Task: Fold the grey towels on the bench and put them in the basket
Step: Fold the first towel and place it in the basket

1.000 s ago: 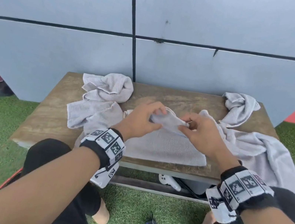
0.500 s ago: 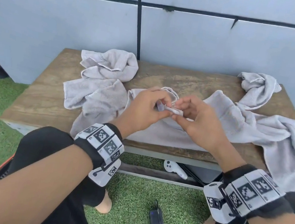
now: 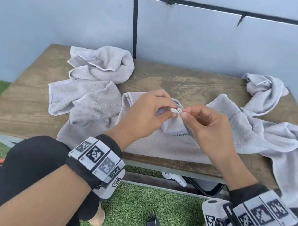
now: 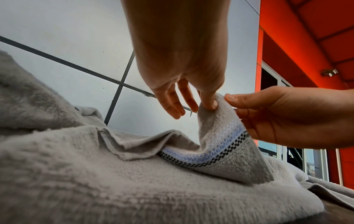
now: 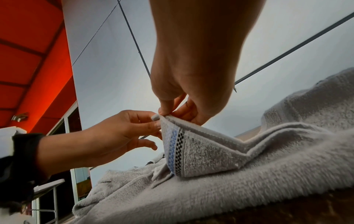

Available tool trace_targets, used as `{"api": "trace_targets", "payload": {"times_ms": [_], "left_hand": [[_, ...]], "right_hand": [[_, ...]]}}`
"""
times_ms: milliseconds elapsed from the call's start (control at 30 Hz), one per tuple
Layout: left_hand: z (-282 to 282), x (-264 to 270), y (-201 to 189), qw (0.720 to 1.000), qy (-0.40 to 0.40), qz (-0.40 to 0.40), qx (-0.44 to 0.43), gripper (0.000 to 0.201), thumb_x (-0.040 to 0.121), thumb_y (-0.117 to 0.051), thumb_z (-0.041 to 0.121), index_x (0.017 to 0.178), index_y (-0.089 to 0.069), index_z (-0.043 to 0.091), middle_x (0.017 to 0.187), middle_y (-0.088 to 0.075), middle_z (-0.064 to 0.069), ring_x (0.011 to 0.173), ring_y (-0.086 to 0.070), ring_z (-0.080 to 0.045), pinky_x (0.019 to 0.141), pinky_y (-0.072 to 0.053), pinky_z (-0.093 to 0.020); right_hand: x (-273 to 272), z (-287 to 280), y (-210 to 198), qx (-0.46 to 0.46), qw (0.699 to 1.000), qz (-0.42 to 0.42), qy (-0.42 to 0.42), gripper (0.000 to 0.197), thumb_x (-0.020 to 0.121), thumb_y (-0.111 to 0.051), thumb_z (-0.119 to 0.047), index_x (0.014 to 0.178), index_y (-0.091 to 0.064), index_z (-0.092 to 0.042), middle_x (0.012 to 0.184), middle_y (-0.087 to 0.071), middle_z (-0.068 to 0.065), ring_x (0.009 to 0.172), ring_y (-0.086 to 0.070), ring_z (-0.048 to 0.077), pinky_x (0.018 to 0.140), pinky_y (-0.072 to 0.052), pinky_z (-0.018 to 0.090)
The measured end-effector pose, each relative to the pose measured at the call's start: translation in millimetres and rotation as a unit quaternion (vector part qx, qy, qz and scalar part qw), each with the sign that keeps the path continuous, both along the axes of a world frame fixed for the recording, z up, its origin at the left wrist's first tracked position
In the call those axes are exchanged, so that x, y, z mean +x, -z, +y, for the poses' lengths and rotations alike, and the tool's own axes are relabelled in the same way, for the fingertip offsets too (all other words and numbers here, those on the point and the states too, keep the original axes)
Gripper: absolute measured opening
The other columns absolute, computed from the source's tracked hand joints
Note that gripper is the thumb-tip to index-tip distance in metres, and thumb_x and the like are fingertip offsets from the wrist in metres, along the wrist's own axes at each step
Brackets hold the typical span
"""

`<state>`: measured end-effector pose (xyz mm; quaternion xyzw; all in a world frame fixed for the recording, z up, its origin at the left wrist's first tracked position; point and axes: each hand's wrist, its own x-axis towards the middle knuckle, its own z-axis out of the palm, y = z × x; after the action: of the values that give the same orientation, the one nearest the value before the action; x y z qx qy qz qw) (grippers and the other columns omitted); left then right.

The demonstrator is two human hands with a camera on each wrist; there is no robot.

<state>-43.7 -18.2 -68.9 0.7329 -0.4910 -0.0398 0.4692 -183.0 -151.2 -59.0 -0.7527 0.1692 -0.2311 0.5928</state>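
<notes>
- My left hand (image 3: 144,112) and right hand (image 3: 209,127) both pinch one raised corner of the grey towel (image 3: 168,145).
- That towel lies mid-counter (image 3: 179,82), near edge, crumpled towels (image 3: 93,84) at its left.

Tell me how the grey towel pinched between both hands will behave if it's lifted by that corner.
Probably floppy: the middle towel already peaks at the pinch of the left hand and right hand and sags to the bench. Likely light, since fingertips alone hold it. Its looped pile looks grippy, so slipping seems unlikely.
</notes>
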Motion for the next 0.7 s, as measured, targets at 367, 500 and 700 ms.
{"api": "trace_targets", "payload": {"times_ms": [367, 500, 700], "left_hand": [[-11, -4, -10, 0.998, -0.018, 0.064, -0.019, 0.008, 0.085, -0.077, 0.011, 0.092, -0.078, 0.015, 0.085, -0.075, 0.003, 0.081, -0.067, -0.012, 0.069, -0.044, -0.015], [-20, -6, -11, 0.996, -0.015, 0.085, -0.020, 0.009, 0.084, -0.077, 0.009, 0.088, -0.077, 0.018, 0.083, -0.074, 0.007, 0.080, -0.066, -0.007, 0.068, -0.042, -0.011], [-31, -3, -7, 0.997, -0.036, 0.064, -0.014, 0.006, 0.085, -0.076, 0.011, 0.088, -0.076, 0.016, 0.085, -0.071, 0.006, 0.081, -0.065, -0.012, 0.068, -0.043, -0.013]], "right_hand": [[4, -11, 13, -0.017, 0.999, 0.026, 0.045, 0.010, 0.099, -0.062, -0.012, 0.090, -0.066, -0.010, 0.045, -0.052, -0.013, 0.041, -0.042, 0.004, 0.045, -0.036, 0.018], [10, -14, 9, -0.020, 0.997, 0.017, 0.069, 0.009, 0.098, -0.063, -0.014, 0.091, -0.069, -0.012, 0.065, -0.066, -0.004, 0.059, -0.057, 0.010, 0.056, -0.048, 0.022], [20, -19, 12, -0.030, 0.997, 0.009, 0.072, 0.011, 0.099, -0.060, -0.010, 0.090, -0.067, -0.013, 0.074, -0.066, -0.005, 0.065, -0.056, 0.004, 0.063, -0.045, 0.019]]}}
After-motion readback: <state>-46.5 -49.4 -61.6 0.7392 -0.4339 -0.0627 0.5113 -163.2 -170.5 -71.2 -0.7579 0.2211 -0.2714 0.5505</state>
